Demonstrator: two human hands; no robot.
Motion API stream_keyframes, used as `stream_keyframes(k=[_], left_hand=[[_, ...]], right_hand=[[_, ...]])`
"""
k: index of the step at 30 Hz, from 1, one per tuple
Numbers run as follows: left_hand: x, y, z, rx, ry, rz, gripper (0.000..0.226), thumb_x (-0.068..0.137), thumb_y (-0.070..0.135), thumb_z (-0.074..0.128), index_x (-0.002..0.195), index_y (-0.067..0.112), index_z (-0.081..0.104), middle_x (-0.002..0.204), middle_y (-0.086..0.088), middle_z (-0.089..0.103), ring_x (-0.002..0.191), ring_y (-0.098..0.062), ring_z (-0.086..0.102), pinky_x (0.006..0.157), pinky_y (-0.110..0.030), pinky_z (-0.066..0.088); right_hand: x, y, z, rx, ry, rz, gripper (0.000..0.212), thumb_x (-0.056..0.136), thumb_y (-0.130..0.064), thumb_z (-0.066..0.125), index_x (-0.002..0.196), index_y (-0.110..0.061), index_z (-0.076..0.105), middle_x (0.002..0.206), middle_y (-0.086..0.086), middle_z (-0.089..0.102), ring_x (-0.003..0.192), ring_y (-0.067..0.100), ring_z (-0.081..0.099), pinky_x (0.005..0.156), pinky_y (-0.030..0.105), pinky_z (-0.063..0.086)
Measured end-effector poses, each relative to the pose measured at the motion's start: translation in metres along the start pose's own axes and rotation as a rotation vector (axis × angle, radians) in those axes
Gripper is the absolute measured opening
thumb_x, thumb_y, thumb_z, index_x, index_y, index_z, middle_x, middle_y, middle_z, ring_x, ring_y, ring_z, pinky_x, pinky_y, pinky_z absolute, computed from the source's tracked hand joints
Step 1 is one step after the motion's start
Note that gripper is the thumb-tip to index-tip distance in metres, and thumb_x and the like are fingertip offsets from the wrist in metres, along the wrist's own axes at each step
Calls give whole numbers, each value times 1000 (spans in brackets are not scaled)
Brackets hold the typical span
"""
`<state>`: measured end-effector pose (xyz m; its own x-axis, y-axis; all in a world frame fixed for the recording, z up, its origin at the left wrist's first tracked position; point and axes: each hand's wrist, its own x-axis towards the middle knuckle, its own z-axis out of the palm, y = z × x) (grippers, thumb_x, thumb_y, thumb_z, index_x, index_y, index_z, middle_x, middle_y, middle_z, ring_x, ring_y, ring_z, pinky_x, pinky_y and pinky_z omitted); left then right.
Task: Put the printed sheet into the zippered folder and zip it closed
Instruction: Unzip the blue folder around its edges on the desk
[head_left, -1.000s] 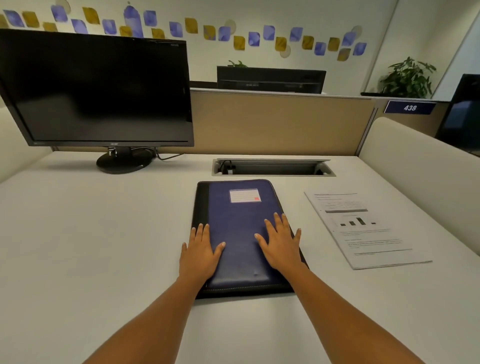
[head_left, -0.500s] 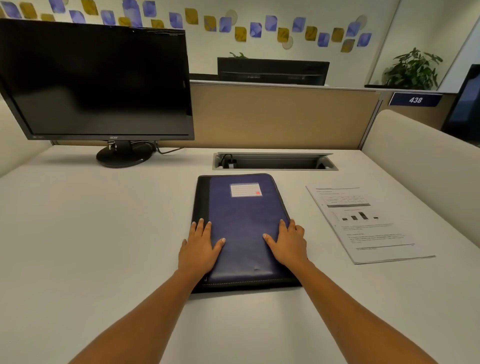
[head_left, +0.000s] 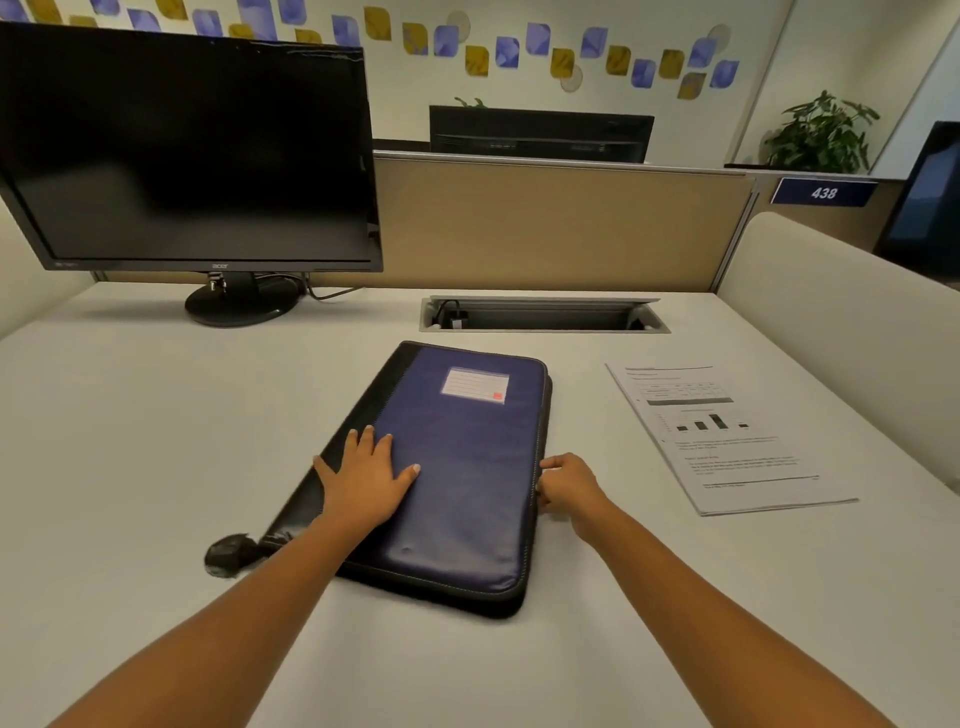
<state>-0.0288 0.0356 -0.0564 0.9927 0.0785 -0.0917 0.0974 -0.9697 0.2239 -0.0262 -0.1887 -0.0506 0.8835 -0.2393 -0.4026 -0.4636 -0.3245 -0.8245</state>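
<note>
left hand (head_left: 366, 475) flat, spread on folder (head_left: 457, 467); right hand (head_left: 569, 483) grip pinching zipper edge; risk: folder skids on surface (head_left: 156, 441), zipper snags

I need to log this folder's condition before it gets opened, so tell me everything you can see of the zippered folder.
The zippered folder is a flat rectangular case with a navy leather-like cover, a black spine strip on its left and pale stitching along the edges. A white lined label with a red mark sits near its far end. It lies closed and askew on the white desk, a dark strap trailing off its near left corner. The left hand presses flat on the cover; the right hand touches the right zipper edge.
</note>
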Motion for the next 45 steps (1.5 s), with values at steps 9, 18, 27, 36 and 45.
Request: stream_keyframes(k=[9,18,27,36,45], left_hand=[[-14,54,7,19,-109,122,83,84,67,35,148,20,9,158,-4,3,145,-26,-1,110,-64,2],[-7,52,2,119,-224,209,88,82,51,58,148,22,7,157,-5,1,144,-31,-2,106,-69,7],[-4,36,-11,148,-343,323,82,82,40,60,147,20,14,157,-6,2,145,-27,0,106,-69,9],[-7,-12,-32,306,-482,594,82,79,32,59,147,23,13,158,-2,-4,145,-17,-2,112,-62,5],[0,-47,-47,322,-512,657,78,77,34,61,144,39,19,156,15,-1,142,-1,-2,114,-53,2]], right_hand=[[-30,-1,14,19,-586,-87,19,91,-2,44,104,-9,56,101,9,67,84,19,66,63,22,52],[-9,-1,3,-28,-360,-130,14,91,-9,51,101,-6,60,92,10,67,71,15,63,60,24,53],[16,2,-15,23,-98,-162,7,88,-8,54,86,-11,60,89,9,64,68,12,58,57,21,50],[33,-2,-22,15,109,-159,46,89,-27,56,128,-5,44,125,14,53,111,32,54,97,44,48],[33,-5,-19,-180,-134,-140,14,88,-20,59,88,-6,56,87,12,59,76,23,55,73,30,48]])
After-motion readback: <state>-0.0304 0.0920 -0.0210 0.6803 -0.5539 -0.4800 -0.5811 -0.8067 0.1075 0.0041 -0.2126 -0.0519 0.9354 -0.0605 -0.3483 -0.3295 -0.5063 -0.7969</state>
